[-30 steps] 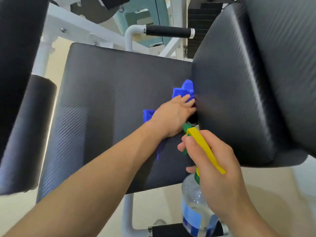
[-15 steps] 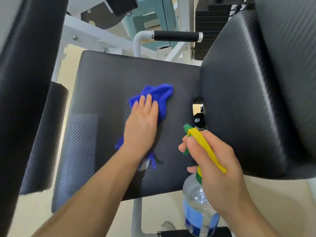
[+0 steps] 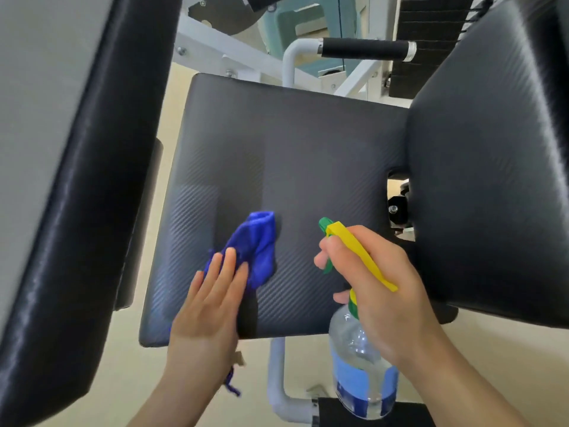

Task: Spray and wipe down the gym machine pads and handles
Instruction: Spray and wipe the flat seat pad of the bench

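We look down on the seat pad (image 3: 292,155), which lies flat below us. Our left hand (image 3: 209,309) presses on it at the near edge, toward the near left corner, with its fingers straight and close together. The cloth (image 3: 257,241) is pinned under those fingers and bunches out ahead of them. Its long axis slants from the near edge up toward the pad's middle. So the cloth lies beyond the fingertips, and the left hand is the nearer one. We judge the next stroke runs away from us, toward the far edge, where most of the pad lies. A blue tail (image 3: 231,383) hangs off the near edge below the wrist.

Our right hand (image 3: 381,291) hovers by the near right corner. It is curled round the neck of the bottle (image 3: 360,368), with fingers on the trigger (image 3: 360,254). The nozzle (image 3: 323,224) points across the pad, just right of the cloth and apart from it.

The pad is dark, ribbed vinyl with pale sheen near its left edge; we cannot tell whether that is wet. A side pad (image 3: 77,211) looms at left. The back pad (image 3: 492,180) meets the seat's right edge, with a gap there showing a bolt. Past the far edge stand the white frame (image 3: 215,47), the weight stack (image 3: 428,32) and a black handle (image 3: 363,48), over a pale floor (image 3: 492,365).
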A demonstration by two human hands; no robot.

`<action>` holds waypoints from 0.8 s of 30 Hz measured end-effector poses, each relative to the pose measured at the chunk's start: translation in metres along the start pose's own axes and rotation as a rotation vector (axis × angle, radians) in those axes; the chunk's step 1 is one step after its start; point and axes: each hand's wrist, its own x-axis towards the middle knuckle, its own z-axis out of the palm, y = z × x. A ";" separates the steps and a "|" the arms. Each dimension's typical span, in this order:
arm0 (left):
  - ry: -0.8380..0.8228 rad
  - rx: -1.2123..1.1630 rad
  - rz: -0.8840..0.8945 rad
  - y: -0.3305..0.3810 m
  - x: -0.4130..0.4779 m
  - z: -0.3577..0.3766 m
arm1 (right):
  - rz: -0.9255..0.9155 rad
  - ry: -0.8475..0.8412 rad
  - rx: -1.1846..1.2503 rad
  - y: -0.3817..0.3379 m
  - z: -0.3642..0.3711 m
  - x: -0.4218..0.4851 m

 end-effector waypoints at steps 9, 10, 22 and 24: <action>0.276 -0.123 -0.377 -0.053 0.194 -0.046 | -0.029 -0.038 -0.006 0.008 0.010 -0.004; 0.273 -0.130 -0.346 -0.044 0.218 -0.045 | -0.032 -0.030 -0.005 0.011 0.010 -0.004; 0.135 -0.566 -0.129 0.001 0.000 -0.016 | 0.019 -0.041 0.041 0.010 0.005 0.005; 0.198 -0.815 -0.472 -0.005 -0.033 -0.032 | 0.020 -0.052 0.017 0.012 0.012 0.008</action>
